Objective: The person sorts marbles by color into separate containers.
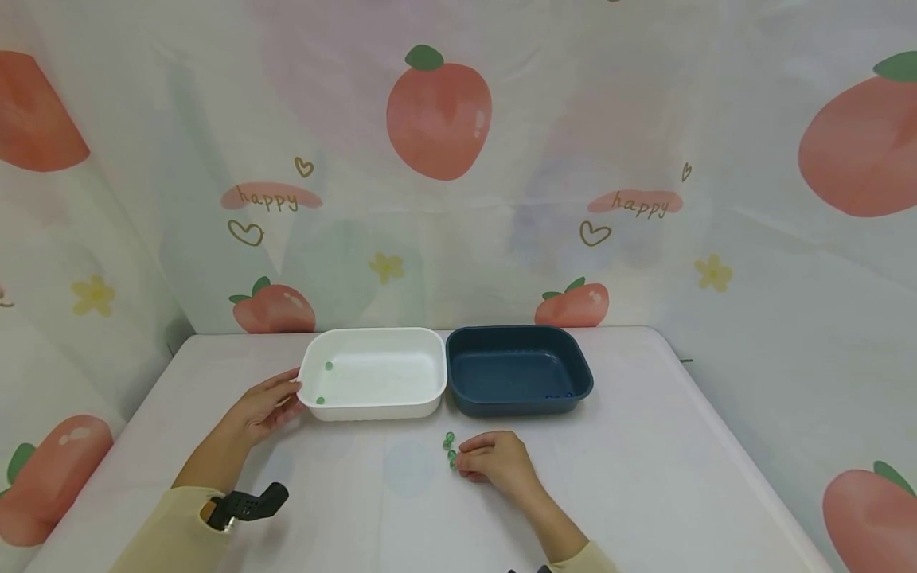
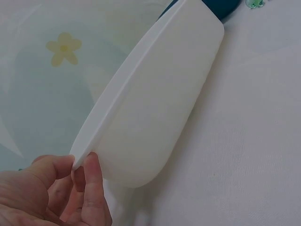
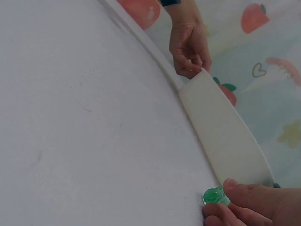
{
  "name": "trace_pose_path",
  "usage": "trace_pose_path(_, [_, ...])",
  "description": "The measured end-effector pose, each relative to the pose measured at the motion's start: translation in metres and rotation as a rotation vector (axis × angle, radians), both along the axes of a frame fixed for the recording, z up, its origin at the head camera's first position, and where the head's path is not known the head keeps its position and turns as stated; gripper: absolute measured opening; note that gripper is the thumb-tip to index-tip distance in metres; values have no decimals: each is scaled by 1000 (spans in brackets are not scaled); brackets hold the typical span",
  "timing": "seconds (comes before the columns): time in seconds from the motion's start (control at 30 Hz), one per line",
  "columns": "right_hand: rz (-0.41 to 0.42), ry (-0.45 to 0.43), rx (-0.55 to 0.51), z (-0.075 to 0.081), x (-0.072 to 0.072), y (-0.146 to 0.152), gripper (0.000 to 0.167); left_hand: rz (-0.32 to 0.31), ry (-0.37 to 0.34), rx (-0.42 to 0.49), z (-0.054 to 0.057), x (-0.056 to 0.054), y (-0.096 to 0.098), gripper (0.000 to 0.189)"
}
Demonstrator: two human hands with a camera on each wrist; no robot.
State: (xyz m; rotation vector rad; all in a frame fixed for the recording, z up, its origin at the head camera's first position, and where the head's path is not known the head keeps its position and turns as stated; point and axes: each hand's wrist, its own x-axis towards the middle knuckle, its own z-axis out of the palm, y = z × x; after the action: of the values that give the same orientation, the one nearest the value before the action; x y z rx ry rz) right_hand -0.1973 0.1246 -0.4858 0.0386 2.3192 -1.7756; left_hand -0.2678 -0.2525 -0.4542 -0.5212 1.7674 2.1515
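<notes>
My left hand (image 1: 265,407) pinches the left rim of a white tray (image 1: 383,412) between thumb and fingers; the left wrist view shows this grip closely. Two green marbles (image 1: 329,366) lie inside that tray. In front of the trays, several green glass marbles (image 1: 449,437) sit in a short row on the table. My right hand (image 1: 499,461) is at the near end of this row, thumb and fingers curled around a green marble (image 3: 214,195) at their tips. The fingers partly hide it in the right wrist view.
A dark blue tray (image 1: 519,407) stands against the white one's right side, with a few blue marbles (image 1: 569,395) in its near right corner. Both trays are by the back edge of the white-covered table (image 1: 659,446). A fruit-printed cloth (image 1: 458,239) hangs behind.
</notes>
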Motion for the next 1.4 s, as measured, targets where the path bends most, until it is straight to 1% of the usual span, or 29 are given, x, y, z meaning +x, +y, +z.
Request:
trace_pose_path(0.1, [-21, 19, 15, -2, 1, -2, 26, -2, 2, 5, 0, 0, 0, 61])
trace_pose_path(0.27, [-45, 56, 73, -4, 2, -4, 27, 1, 3, 2, 1, 0, 0, 60])
trace_pose_path(0.4, [-54, 99, 126, -5, 2, -6, 26, 12, -5, -4, 0, -1, -1, 57])
trace_pose_path(0.57, [-56, 151, 182, -6, 3, -9, 24, 7, 0, 1, 1, 0, -1, 58])
trace_pose_path(0.6, [-57, 156, 189, -6, 3, -9, 24, -1, 6, 3, 1, 1, 0, 60])
trace_pose_path(0.73, [-61, 168, 206, -5, 4, -9, 22, -3, 11, 17, 1, 1, 0, 61])
trace_pose_path(0.93, [-59, 182, 213, -4, 6, -9, 22, -2, 8, 2, 1, 0, 0, 59])
trace_pose_path(1.1, [-61, 163, 188, -5, 5, -8, 21, -3, 7, -4, 1, 0, 0, 60])
trace_pose_path(1.4, [-46, 68, 88, -5, 2, -3, 21, -4, 4, 0, 2, 1, 0, 61])
